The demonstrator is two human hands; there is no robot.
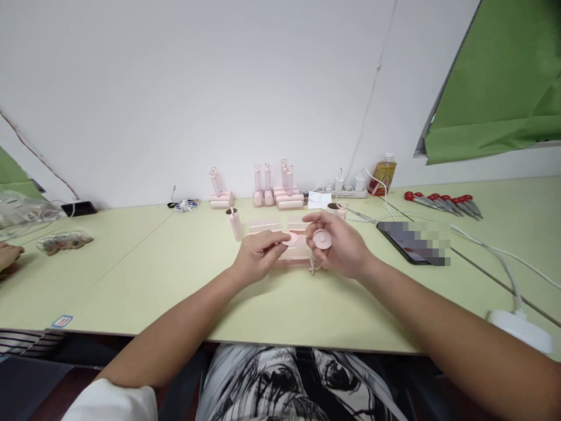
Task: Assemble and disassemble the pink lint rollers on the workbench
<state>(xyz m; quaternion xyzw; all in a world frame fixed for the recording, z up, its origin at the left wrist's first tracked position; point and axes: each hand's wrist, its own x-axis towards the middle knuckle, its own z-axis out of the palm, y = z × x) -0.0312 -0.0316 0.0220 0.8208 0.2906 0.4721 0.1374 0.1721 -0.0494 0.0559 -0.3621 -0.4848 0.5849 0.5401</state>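
Several pink pieces (pixel 268 187) by wall (pixel 175 88) look assembled; round pink disc (pixel 323 238) appears unattached, in curled fingers of right hand (pixel 346 245). Left hand (pixel 256 257) half-closed at pink part (pixel 293 252); grip unclear.

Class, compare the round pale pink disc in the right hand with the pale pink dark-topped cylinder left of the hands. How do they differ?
The round pale pink disc is flat and broad; the pale pink dark-topped cylinder is tall and narrow.
The disc is held in the right hand, while the cylinder stands untouched on the light green table.
The disc's visible face is pink throughout; the cylinder's top is dark.
Both share a pale pink colour.
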